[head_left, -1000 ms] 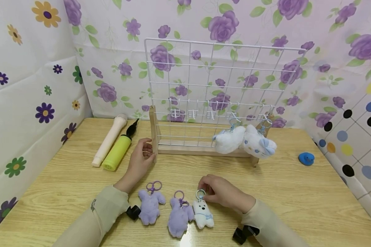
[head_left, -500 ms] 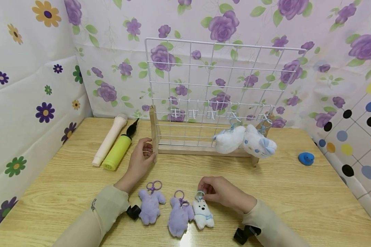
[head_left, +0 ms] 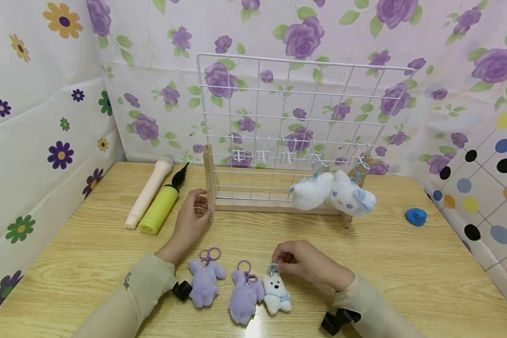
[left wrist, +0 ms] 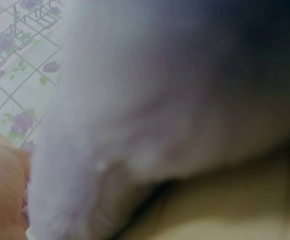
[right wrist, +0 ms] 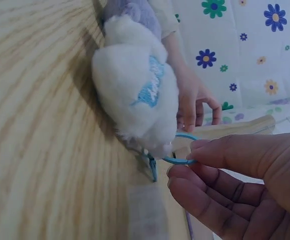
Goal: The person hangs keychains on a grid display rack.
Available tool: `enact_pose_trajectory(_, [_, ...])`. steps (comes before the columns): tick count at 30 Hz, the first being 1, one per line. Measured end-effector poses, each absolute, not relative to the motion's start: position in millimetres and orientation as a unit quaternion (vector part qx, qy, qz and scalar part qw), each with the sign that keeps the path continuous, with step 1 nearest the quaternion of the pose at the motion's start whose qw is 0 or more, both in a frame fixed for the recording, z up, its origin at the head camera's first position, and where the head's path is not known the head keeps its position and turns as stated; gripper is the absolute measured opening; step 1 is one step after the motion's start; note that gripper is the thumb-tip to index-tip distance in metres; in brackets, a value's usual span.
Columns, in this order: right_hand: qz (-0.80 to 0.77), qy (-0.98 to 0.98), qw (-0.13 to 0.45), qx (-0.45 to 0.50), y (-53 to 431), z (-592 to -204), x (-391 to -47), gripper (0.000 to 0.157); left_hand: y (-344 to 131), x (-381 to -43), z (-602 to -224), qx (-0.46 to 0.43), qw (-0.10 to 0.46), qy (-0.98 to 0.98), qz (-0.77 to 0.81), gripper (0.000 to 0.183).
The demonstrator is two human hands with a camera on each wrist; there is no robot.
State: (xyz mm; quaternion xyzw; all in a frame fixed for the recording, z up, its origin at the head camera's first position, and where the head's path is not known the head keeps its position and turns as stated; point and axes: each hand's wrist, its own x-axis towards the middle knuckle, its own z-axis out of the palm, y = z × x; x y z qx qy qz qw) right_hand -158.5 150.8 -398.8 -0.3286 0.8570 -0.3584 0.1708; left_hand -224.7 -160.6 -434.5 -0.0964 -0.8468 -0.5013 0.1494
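Observation:
Thumb and fingertips of my right hand (head_left: 310,263) pinch the light blue ring (right wrist: 180,159) of a small white plush bear keychain (head_left: 276,295). The bear, with a blue sash, lies face up on the table in the head view. Two purple plush keychains, one (head_left: 245,298) beside the bear and another (head_left: 204,284) farther left, lie with their purple rings pointing away from me. My left hand (head_left: 192,218) grips the left wooden leg (head_left: 210,183) of a white wire grid rack (head_left: 279,115), thumb in front. A blurred pale purple shape (left wrist: 135,100) fills much of the left wrist view.
Two white plush keychains, one (head_left: 312,191) beside the other (head_left: 350,195), hang from hooks at the rack's right. Several bare white hooks (head_left: 262,156) run leftward. A yellow-green pump (head_left: 160,209) and a pale tube (head_left: 149,192) lie left; a blue duck (head_left: 416,216) sits right.
My right hand has shifted slightly right, and the bear's ring has tilted up in its pinch. The bear's body stays on the table. My left hand keeps its place at the rack leg.

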Motion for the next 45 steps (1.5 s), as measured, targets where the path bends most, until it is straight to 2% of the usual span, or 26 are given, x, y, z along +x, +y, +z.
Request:
enact_pose_trajectory(16, [-0.359,0.853,0.147,-0.350,157,-376,-156,0.006,-160,-224,-434,-0.098,0.151,-0.845,-0.503,0.053])
enact_pose_trajectory(32, [-0.351,0.845,0.144,-0.377,168,-336,-154,0.009,-160,-224,-434,-0.101,0.153,-0.847,-0.499,0.053])
enact_pose_trajectory(45, [-0.295,0.872,0.070,-0.383,176,-306,-167,0.007,-161,-227,-437,-0.101,0.155,-0.844,-0.504,0.054])
